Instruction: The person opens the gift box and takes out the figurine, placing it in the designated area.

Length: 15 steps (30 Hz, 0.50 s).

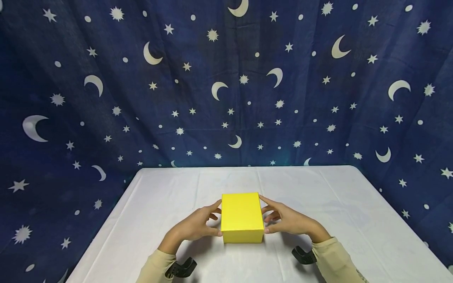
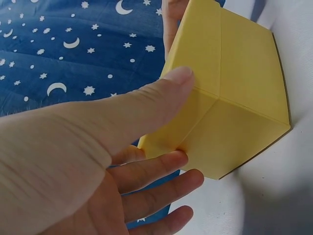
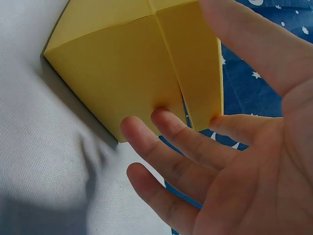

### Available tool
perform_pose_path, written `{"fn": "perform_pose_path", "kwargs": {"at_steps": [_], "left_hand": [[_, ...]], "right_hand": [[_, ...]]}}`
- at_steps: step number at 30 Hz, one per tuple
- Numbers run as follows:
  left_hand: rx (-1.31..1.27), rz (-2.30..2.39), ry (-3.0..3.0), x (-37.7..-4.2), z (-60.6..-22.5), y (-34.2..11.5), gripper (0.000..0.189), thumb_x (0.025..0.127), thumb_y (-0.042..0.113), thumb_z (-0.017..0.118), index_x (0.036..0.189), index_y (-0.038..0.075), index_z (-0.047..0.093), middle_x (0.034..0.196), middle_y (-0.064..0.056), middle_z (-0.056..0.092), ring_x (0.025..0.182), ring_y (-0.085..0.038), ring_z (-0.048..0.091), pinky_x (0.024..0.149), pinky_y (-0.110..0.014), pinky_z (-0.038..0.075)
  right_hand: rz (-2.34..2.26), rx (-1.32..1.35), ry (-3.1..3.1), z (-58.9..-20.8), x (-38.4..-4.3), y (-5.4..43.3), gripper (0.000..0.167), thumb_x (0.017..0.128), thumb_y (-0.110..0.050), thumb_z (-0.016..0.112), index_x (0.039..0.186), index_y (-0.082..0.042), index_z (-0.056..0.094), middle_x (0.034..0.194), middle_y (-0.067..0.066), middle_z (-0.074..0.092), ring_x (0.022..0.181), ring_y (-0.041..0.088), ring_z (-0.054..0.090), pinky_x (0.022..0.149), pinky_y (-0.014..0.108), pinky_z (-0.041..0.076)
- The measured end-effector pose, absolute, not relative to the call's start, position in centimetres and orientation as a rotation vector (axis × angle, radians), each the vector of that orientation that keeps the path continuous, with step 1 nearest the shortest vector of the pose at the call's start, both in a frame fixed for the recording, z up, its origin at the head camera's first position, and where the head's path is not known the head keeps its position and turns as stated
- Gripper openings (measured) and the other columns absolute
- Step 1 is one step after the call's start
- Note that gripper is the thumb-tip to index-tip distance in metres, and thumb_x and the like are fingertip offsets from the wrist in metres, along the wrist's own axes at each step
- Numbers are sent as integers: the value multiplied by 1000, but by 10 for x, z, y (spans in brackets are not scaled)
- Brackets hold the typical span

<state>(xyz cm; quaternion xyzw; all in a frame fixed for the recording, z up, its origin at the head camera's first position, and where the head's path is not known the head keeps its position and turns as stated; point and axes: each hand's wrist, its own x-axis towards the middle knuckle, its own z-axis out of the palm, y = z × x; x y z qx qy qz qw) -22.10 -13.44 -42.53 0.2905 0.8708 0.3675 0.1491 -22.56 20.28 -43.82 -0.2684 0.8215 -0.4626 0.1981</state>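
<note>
A yellow lidded cardboard box [image 1: 242,236] stands on the white-covered table. In the head view my left hand [image 1: 194,224] is at its left side, with index finger and thumb reaching toward the far and near corners. My right hand [image 1: 288,220] mirrors this at the right side. The left wrist view has the left thumb on the side of the lid [image 2: 198,44], its other fingers spread fairly straight beside the box. In the right wrist view, fingertips touch the box's side, and a narrow slit shows between lid and base near them. The box's inside is hidden.
The white cloth [image 1: 170,184] covers the table, which has a rounded far edge. Behind and beside it hangs a dark blue curtain [image 1: 212,114] with moons and stars. Black straps [image 1: 182,268] are worn at both wrists, over light sleeves.
</note>
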Motion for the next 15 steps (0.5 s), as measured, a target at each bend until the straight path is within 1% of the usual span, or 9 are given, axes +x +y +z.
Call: {"fn": "perform_pose_path", "kwargs": {"at_steps": [5,8,11,15], "left_hand": [[833,1056,2505,-220,-422,-134,98,85,22,82,159,0,22,140,-18,60,121,-33,64,104,-54,49],[826,1063,2506,-220,-420,-134,97,86,21,82,159,0,22,140,-18,59,123,-34,63,105,-55,49],[831,1079,2514,-220,-418,-134,97,86,21,82,159,0,22,141,-18,59,123,-35,63,105,-56,48],[840,1103,2518,-220,-417,-135,97,86,21,82,160,1,22,141,-17,59,123,-37,63,105,-58,47]], "right_hand": [[-1298,-760,2299,-437,-225,204,106,87,-26,81,163,-8,10,141,26,53,112,30,63,99,50,52],[-1297,-791,2317,-436,-225,204,105,87,-25,81,163,-7,11,139,26,54,112,32,63,100,50,51],[-1300,-814,2347,-434,-225,204,103,87,-25,81,163,-7,13,134,22,57,113,34,60,100,47,52],[-1318,-800,2375,-433,-225,204,101,87,-27,80,163,-11,16,131,17,59,115,34,57,98,36,52]]}}
